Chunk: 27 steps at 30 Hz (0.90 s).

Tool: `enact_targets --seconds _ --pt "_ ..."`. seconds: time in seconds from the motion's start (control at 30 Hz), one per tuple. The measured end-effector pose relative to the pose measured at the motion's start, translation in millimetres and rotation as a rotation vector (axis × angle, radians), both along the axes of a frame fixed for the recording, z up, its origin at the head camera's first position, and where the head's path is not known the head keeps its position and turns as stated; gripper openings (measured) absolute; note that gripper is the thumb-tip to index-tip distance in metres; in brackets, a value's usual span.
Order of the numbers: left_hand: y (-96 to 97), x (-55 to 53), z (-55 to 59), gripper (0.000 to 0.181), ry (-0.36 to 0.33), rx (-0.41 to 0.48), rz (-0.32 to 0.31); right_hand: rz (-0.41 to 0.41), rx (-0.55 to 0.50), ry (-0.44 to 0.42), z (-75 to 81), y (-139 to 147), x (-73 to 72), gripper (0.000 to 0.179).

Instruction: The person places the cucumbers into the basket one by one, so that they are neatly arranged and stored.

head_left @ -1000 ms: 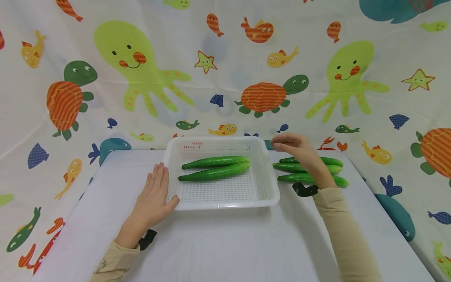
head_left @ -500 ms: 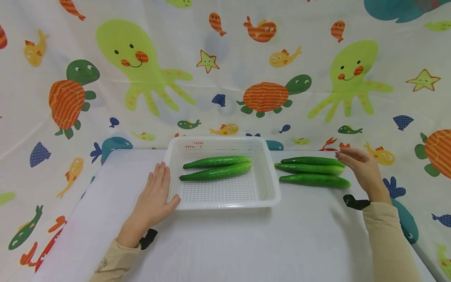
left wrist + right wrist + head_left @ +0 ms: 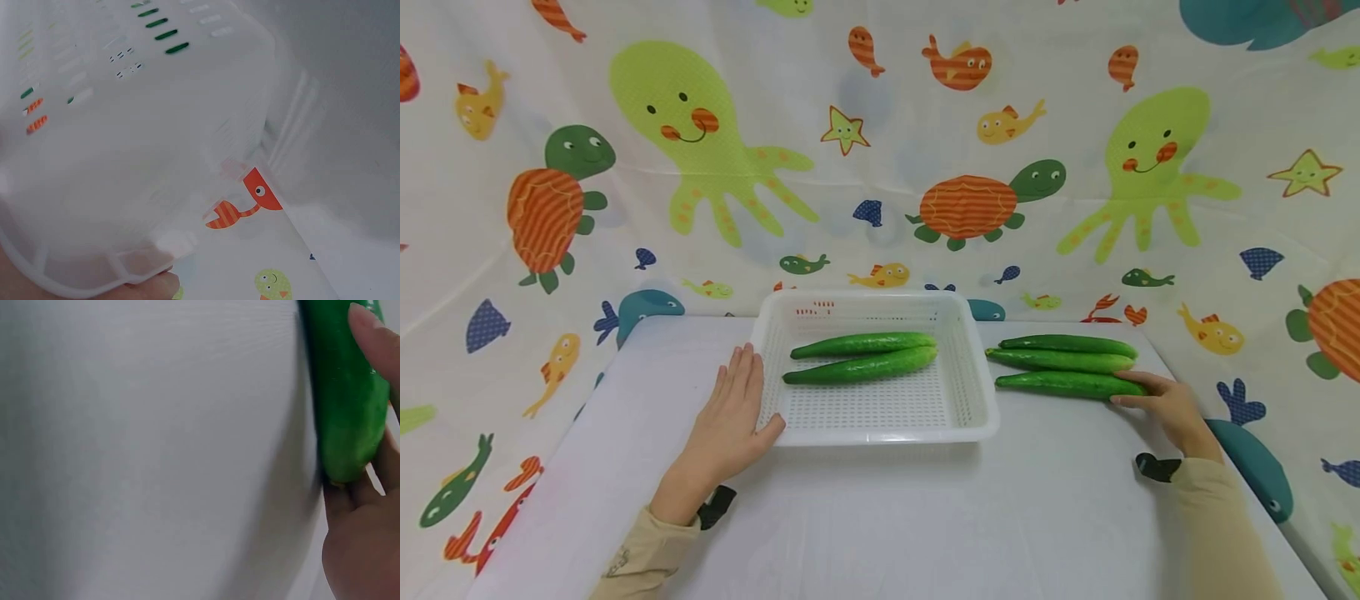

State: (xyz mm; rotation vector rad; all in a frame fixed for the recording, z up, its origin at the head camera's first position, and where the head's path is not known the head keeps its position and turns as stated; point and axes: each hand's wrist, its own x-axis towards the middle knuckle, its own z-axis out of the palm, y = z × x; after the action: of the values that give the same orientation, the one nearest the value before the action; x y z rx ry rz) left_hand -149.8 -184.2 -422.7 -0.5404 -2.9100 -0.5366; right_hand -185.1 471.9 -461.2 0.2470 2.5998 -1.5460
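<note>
1. See the front cucumber lying on the white tabletop, to the right of the basket, nearest the person in a row of three.
2. Runs lengthwise from left to right, with the darker, tapered end pointing at the basket's right wall, near but apart; ends blunt and paler on the far side from the basket.
3. Held at that blunt end by the right hand, much the nearer of the two, with thumb against one side and fingers about the tip. Extends almost wholly leftward from this pinch, toward the basket. Cannot tell if raised at all from the cloth.
4. Just behind, find the middle cucumber and then the back cucumber, both set nearly parallel to the front one and close side by side.
5. Inside the basket, count two more: the rear cucumber and the fore cucumber. Lie left to right in the back half, closing together at the right ends and spreading apart at the left, with bare perforated floor in front.
6. At the basket's left wall, note the left hand, resting there with fingers straight and thumb spread, gripping no cucumber.
</note>
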Motion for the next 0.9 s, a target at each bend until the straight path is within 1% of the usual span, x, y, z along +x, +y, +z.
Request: enact_targets --seconds 0.17,0.27,0.4,0.63,0.73,0.83,0.9 --pt "-1.1 2.5 0.8 0.087 -0.017 -0.003 0.008 0.026 0.047 -0.037 -3.7 -4.5 -1.1 0.071" --pt "-1.5 2.5 1.1 0.087 -0.015 -0.005 0.01 0.028 0.08 -0.039 -4.9 -3.3 -1.1 0.071" --pt "-1.3 2.0 1.6 0.087 -0.012 -0.006 0.01 0.027 0.11 -0.028 -1.1 -2.8 2.6 0.07" --pt "0.0 0.4 1.3 0.087 -0.006 -0.001 0.013 0.032 0.122 -0.033 15.2 -5.4 8.8 0.07" --pt "0.7 0.3 1.2 0.086 0.001 0.004 0.009 0.022 0.159 -0.002 24.9 -6.2 9.2 0.068" --pt "1.0 0.1 1.0 0.087 0.004 0.001 0.007 0.013 0.199 0.054 36.4 -7.1 8.6 0.064" --pt "1.1 0.3 0.8 0.087 0.003 -0.001 0.007 0.01 0.206 0.084 46.0 -9.5 8.3 0.061"
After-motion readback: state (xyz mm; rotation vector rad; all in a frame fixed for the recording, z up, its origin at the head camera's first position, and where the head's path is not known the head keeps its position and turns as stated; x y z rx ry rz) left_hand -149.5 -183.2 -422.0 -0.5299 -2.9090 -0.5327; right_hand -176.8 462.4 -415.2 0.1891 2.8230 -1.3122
